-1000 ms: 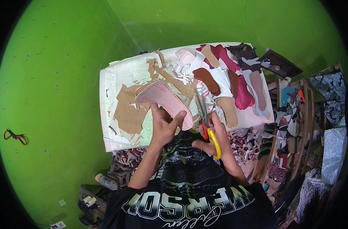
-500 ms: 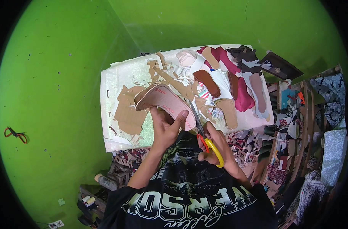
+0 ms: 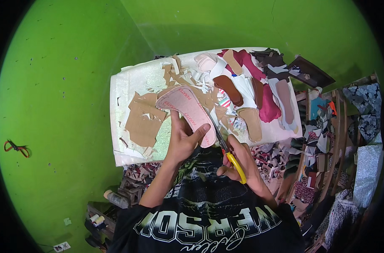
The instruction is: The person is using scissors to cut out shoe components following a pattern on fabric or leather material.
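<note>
Nearest, the right hand [image 3: 241, 165] grips yellow-handled scissors [image 3: 229, 152], blades at the right edge of a pink sole-shaped cutout [image 3: 186, 110]. The left hand [image 3: 184, 139] pinches that cutout's near end. Beyond, the bench [image 3: 124, 90] carries brown cardboard scraps [image 3: 142, 119] and finished insoles [image 3: 251, 122] on the far right.
</note>
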The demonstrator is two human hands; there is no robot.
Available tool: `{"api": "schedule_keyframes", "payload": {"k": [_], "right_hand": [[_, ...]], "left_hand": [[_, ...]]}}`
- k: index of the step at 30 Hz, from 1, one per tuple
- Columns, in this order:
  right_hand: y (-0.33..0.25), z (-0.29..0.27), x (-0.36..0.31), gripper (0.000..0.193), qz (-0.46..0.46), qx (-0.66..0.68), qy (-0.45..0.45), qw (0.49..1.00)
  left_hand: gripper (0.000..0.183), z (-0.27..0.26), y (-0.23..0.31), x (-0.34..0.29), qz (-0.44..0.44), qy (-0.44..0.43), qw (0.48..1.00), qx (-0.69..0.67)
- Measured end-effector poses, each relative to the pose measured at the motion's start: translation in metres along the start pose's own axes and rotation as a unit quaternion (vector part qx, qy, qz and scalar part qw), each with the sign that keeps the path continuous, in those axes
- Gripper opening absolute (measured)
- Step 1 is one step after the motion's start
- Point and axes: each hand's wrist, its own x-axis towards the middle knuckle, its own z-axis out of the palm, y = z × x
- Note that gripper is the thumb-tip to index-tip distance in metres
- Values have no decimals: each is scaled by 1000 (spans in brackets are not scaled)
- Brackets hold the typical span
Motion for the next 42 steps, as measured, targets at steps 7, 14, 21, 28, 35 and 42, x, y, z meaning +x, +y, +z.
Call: {"api": "schedule_keyframes", "payload": {"k": [7,14,21,28,35,42], "right_hand": [[8,1,1,97,-52,-56,19,997],[13,9,4,97,-41,-14,21,999],[15,8,9,86,-75,1,27,997],[13,15,19,42,-75,217,163,960],[-9,1,37,39,-90,238,259,932],[-10,15,27,41,-93,196,275,937]], "left_hand": [[99,-1,-14,-2,-19,-18,999,-43],[96,-1,-23,-2,-86,-24,987,-132],[102,-2,-23,-5,-125,-30,972,-199],[103,0,-31,-9,-180,-103,971,-117],[100,-4,-28,-17,-185,-256,949,-10],[31,-7,-13,0,-143,-126,981,41]]}}
